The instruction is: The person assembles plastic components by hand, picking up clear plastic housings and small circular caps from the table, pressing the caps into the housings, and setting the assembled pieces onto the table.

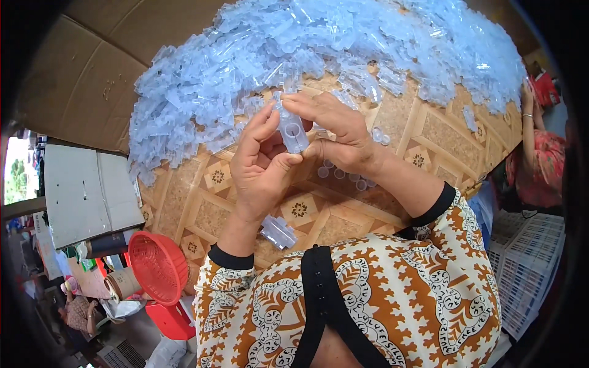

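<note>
Between my two hands, above the patterned table, is a clear plastic piece with a round ring on its face (294, 136). My left hand (257, 162) grips it from the left, with the thumb at its lower end and the fingers near its top. From the right, my right hand (340, 132) pinches the same piece, index finger at the top and thumb at the bottom. Several small clear discs (339, 173) lie on the table beside my right wrist. Close to my left forearm rest a few clear plastic pieces (278, 232).
A large heap of clear plastic parts (245, 67) covers the far side of the table (202, 211). Cardboard (92, 67) stands at the far left. A red basket (158, 267) is at the left edge. Another person's hand (527, 98) touches the heap at the right.
</note>
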Demonstrator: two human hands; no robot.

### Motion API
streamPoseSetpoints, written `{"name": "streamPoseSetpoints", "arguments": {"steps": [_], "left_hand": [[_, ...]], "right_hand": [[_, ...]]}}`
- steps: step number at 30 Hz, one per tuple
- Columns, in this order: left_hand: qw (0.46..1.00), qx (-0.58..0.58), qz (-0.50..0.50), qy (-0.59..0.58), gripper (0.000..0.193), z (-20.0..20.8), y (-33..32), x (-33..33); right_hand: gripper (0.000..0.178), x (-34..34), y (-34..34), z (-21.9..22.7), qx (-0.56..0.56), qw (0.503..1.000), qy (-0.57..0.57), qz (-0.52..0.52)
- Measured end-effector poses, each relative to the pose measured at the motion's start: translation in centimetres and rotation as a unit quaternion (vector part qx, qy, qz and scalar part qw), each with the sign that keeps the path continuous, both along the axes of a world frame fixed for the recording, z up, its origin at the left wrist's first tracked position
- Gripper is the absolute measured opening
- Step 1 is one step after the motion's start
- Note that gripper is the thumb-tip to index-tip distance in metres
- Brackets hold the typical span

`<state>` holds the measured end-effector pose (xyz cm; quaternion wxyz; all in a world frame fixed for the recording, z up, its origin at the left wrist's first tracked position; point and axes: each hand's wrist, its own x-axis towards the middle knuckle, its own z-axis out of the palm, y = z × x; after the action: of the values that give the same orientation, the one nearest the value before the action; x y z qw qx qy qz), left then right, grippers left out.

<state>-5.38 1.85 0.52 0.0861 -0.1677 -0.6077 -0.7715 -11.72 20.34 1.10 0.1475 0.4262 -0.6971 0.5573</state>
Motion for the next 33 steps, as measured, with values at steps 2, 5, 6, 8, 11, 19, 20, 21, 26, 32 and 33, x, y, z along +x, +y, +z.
{"name": "streamPoseSetpoints", "arguments": {"steps": [2, 5, 6, 8, 11, 19, 20, 21, 26, 32, 33], "left_hand": [[1.000, 0.007, -0.006, 0.017, 0.061, 0.0, 0.0, 0.0], [1.000, 0.002, -0.001, 0.016, 0.061, 0.0, 0.0, 0.1], [1.000, 0.002, -0.001, 0.016, 0.061, 0.0, 0.0, 0.1], [1.000, 0.001, -0.001, 0.004, 0.060, 0.1, 0.0, 0.0], [1.000, -0.013, 0.006, -0.007, 0.058, -0.1, 0.0, 0.0], [0.999, 0.013, 0.000, -0.050, 0.057, -0.2, 0.2, 0.3], [0.997, 0.025, -0.007, -0.077, 0.058, -0.1, 0.3, 0.3], [0.997, 0.025, -0.007, -0.078, 0.058, 0.0, 0.3, 0.3], [0.996, 0.008, 0.020, -0.086, 0.055, 0.1, 0.3, 0.4], [0.995, -0.010, 0.027, -0.092, 0.051, 0.7, 0.5, 0.7], [0.996, -0.011, 0.027, -0.090, 0.051, 1.0, 0.5, 0.7]], "right_hand": [[0.070, 0.1, 0.0, 0.2, 0.010, 1.000, 0.001, -0.004], [0.070, 0.3, 0.4, 0.5, 0.024, 0.999, -0.039, 0.014], [0.070, 0.2, 0.4, 0.5, 0.024, 0.999, -0.040, 0.013], [0.070, 0.0, 0.5, 0.6, 0.029, 0.999, -0.018, 0.016], [0.069, -0.2, 0.5, 0.4, 0.046, 0.999, -0.014, 0.007], [0.068, -0.6, 0.7, -0.4, 0.037, 0.998, -0.047, -0.003], [0.070, -0.7, 0.8, -0.6, 0.037, 0.999, -0.032, -0.009], [0.070, -0.7, 0.7, -0.6, 0.037, 0.999, -0.032, -0.009], [0.067, -0.3, 0.3, -0.1, 0.062, 0.995, 0.040, -0.067], [0.064, 0.3, 0.3, 0.4, 0.036, 0.997, -0.033, -0.062], [0.064, 0.4, 0.3, 0.5, 0.035, 0.997, -0.031, -0.061]]}}
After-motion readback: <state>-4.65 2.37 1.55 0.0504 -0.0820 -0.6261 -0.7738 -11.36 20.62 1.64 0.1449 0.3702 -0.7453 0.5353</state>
